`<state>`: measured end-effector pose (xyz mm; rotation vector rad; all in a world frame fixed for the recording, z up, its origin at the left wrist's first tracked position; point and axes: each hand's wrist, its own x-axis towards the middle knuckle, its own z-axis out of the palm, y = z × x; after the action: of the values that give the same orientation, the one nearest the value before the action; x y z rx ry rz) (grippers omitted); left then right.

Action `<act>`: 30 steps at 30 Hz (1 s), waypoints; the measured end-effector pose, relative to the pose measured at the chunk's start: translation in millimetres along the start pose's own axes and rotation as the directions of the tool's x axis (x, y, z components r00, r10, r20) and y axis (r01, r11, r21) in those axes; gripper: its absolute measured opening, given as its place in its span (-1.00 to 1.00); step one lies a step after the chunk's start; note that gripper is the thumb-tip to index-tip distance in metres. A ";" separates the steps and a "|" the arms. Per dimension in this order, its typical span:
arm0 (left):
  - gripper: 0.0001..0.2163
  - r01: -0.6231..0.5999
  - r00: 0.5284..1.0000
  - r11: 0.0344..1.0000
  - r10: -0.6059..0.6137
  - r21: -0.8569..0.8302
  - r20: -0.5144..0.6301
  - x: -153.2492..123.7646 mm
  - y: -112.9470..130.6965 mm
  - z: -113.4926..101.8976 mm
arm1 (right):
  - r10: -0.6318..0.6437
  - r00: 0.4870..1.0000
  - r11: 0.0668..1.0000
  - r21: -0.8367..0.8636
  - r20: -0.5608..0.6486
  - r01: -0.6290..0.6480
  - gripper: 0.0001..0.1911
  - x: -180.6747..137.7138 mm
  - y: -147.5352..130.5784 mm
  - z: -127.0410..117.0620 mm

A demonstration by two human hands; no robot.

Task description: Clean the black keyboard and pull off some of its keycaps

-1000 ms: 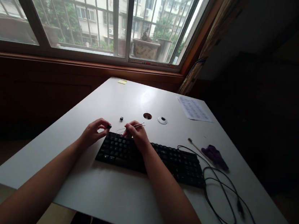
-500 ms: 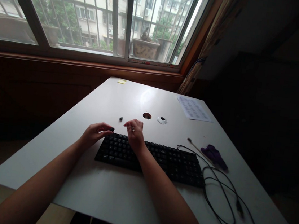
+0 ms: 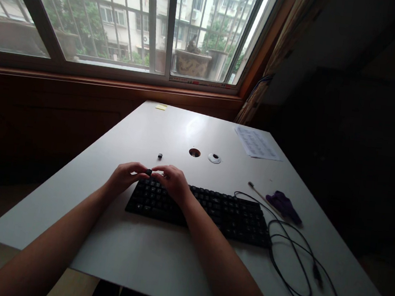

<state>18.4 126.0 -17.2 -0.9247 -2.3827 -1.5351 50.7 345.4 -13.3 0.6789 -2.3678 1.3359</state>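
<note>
A small black keycap is pinched between the thumb and fingers of my left hand, just above the far left corner of the black keyboard. From the other side my right hand meets the same keycap, its thumb and forefinger closed in on it. The right wrist crosses over the keyboard and hides some of its keys. A second loose keycap lies on the white table beyond the hands.
The keyboard's cable lies coiled at the right. Near it are a thin brush-like stick and a purple cloth. Farther back are a round table hole, its white cover, printed sheets and a yellow note.
My right hand has turned and moved left and slightly down, bringing its fingertips to the keycap in my left hand. The left hand has stayed in place.
</note>
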 end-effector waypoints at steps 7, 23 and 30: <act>-0.75 -0.054 0.998 0.998 0.053 0.037 0.031 -0.2 -3.3 0.5 | 0.007 1.000 1.000 -0.021 0.008 -0.006 -0.84 0.3 2.2 1.6; -0.80 -0.067 0.998 0.997 0.066 0.035 0.023 -1.0 2.4 3.7 | -0.018 1.000 0.999 -0.039 -0.013 0.017 -0.83 0.8 0.7 0.7; -0.82 -0.058 0.997 0.997 0.056 0.052 0.046 -0.7 -2.0 4.2 | 0.013 1.000 0.995 -0.100 -0.027 -0.016 -0.83 0.0 1.3 2.5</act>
<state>18.6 128.8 -20.9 -1.0169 -2.3928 -1.4383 49.9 343.8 -15.5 0.6126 -2.4052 1.2143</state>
